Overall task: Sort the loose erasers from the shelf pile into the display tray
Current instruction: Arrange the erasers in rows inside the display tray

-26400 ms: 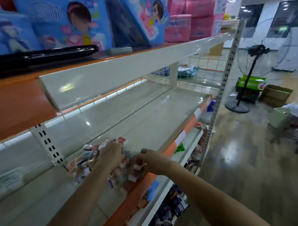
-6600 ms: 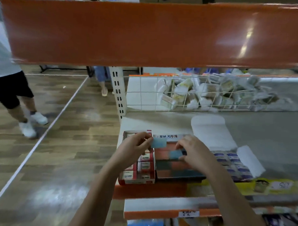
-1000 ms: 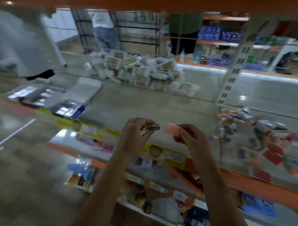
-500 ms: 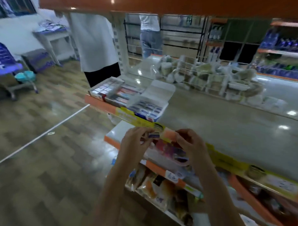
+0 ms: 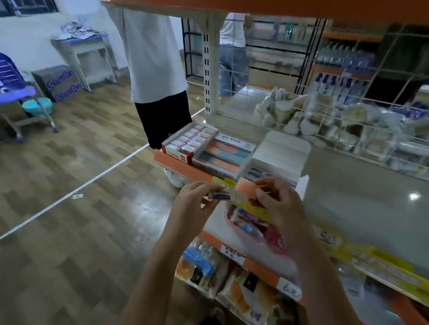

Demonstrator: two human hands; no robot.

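While both hands are raised in front of the shelf edge, each grasps one eraser; the left hand [image 5: 195,203] pinches a small purple-sleeved eraser [image 5: 221,196] between thumb and fingertips; the right hand [image 5: 277,203] pinches a larger pink eraser [image 5: 245,187] by its right end. Both erasers sit close together, just above the yellow price strip [image 5: 250,207] on the shelf [image 5: 353,191] front; whether they touch cannot be told. Three open boxes stand side by side at the left end of the shelf, beyond the hands: a red tray [image 5: 188,143] filled with rows of small sleeved erasers; a middle tray [image 5: 223,155] holding long pink and blue blocks; a white box [image 5: 279,155] with its lid folded up, holding blue-labelled erasers. A wire basket [image 5: 343,128] of pale packets stands behind; a person in a white shirt [image 5: 154,50] stands at the shelf end.
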